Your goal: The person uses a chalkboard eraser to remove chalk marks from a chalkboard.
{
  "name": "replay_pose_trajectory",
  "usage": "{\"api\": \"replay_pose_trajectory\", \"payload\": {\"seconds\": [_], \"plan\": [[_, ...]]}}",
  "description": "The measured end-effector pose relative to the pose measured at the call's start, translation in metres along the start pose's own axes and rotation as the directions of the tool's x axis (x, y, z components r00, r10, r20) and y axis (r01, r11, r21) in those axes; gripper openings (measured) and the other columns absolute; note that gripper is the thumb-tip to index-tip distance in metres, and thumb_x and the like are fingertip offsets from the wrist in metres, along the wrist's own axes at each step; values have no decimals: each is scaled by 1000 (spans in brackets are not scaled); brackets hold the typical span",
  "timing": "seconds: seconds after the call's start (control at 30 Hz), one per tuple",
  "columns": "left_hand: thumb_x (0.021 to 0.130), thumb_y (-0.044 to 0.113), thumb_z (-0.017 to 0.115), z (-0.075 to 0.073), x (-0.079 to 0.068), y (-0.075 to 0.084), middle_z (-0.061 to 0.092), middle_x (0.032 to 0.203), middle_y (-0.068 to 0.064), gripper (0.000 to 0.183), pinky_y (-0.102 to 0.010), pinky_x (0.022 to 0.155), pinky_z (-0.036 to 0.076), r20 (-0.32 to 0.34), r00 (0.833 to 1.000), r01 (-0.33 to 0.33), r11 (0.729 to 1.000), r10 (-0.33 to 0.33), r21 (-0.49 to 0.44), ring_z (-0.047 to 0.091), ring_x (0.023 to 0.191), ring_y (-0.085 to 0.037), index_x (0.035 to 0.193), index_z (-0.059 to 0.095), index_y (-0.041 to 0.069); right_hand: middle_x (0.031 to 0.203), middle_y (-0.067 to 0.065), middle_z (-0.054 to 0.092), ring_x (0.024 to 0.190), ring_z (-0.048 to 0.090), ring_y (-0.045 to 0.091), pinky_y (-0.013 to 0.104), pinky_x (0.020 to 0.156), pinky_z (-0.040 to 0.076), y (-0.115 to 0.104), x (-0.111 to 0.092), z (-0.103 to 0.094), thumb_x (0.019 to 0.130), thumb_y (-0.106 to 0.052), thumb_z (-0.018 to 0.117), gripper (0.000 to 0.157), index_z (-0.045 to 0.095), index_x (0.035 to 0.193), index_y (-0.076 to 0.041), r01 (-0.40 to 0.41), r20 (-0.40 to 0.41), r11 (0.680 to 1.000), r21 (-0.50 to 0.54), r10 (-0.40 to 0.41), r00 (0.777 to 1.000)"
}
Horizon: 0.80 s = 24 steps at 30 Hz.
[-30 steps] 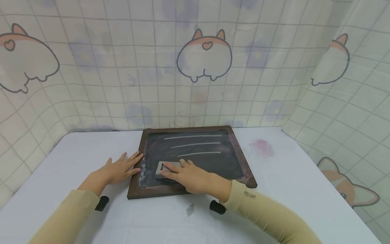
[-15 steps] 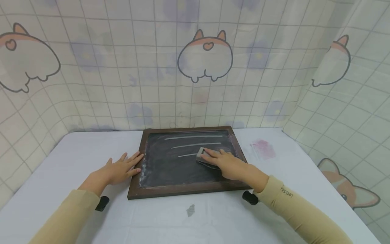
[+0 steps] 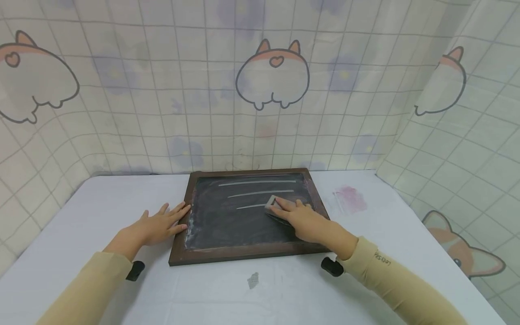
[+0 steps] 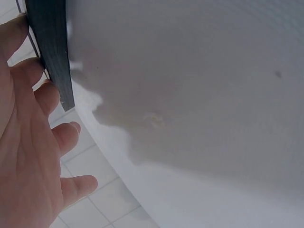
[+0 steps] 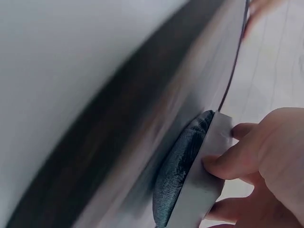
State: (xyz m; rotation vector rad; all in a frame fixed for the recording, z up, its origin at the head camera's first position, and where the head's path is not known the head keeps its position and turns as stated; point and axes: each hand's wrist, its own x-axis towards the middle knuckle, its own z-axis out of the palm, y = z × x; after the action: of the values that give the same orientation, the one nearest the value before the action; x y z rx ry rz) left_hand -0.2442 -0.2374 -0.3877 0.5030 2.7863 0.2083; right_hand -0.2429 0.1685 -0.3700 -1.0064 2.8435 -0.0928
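A small blackboard (image 3: 235,232) in a brown wooden frame lies on the white table, with three pale chalk lines (image 3: 260,193) across its upper part. My left hand (image 3: 157,225) rests with spread, straight fingers on the frame's left edge; the left wrist view shows those fingers along the dark frame side (image 4: 54,57). On the board's right half my right hand (image 3: 310,222) grips a grey blackboard eraser (image 3: 271,202). In the right wrist view its thumb and fingers hold the grey back, and the dark felt pad (image 5: 180,171) faces the board. Hand and eraser hide the lowest line's right end.
Pink smudge (image 3: 350,198) marks the white table (image 3: 390,216) right of the board, and a grey patch (image 3: 253,280) lies in front of it. A patterned curtain (image 3: 203,81) stands behind and at both sides.
My right hand has carried the eraser from the board's lower left to its right half, then shifted it slightly right. My left hand has stayed in place.
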Motion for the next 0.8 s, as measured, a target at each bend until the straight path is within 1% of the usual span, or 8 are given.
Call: {"api": "replay_pose_trajectory", "payload": {"seconds": [0.13,0.23,0.3,0.37,0.47,0.6,0.73,0.8], "plan": [[108,54,43,-1,-1,0,16,169,-19,73,-84,106,8,1,1000,3,1000,-3,-2,15,148,-56,164,23,11,168,13,25,135,41,57,68,104,41,-35,8,4,91,19,63,80,37,160,-12,135,11,987,-83,-135,991],[108,54,43,-1,-1,0,16,168,-19,73,-84,106,8,1,1000,1,1000,-1,-1,15,148,-56,164,23,11,167,10,28,128,50,46,58,100,49,-56,12,7,92,12,68,79,38,160,-16,233,18,955,-186,-233,972],[108,54,43,-2,-1,0,17,168,-19,73,-84,106,7,1,1000,-1,1000,1,-2,15,148,-56,164,23,11,167,8,29,122,52,39,53,97,51,-64,14,7,92,9,70,80,38,161,-19,264,26,938,-225,-265,964],[108,53,43,-2,-1,0,16,169,-19,73,-84,106,7,0,1000,0,1000,0,-2,15,148,-56,164,23,11,167,8,28,125,52,40,53,98,51,-66,14,5,92,12,68,81,38,161,-19,280,34,938,-205,-279,960],[108,53,43,-1,-2,0,17,168,-19,73,-84,106,7,-4,1000,-2,1000,2,-1,15,148,-56,164,23,11,168,7,26,133,48,45,56,104,48,-59,13,2,92,18,62,83,37,161,-19,254,46,959,-129,-250,967],[108,53,43,0,-1,0,16,169,-19,73,-84,106,7,-10,1000,-5,1000,5,2,15,148,-56,164,23,11,168,9,25,139,39,55,65,107,41,-39,13,-1,90,24,56,84,37,161,-17,197,32,980,-36,-196,980],[108,53,42,1,-1,-1,17,168,-19,72,-84,106,8,-13,1000,-11,1000,11,0,16,148,-56,164,23,11,168,12,24,138,33,62,70,109,34,-9,15,-3,90,25,54,83,36,161,-14,88,13,996,34,-88,996],[108,53,42,0,-2,-1,16,169,-19,72,-84,106,8,-12,1000,-9,1000,9,1,16,148,-56,164,23,11,167,15,25,136,32,65,71,107,35,6,16,-5,90,26,54,82,36,161,-12,28,3,999,45,-28,1000]]}}
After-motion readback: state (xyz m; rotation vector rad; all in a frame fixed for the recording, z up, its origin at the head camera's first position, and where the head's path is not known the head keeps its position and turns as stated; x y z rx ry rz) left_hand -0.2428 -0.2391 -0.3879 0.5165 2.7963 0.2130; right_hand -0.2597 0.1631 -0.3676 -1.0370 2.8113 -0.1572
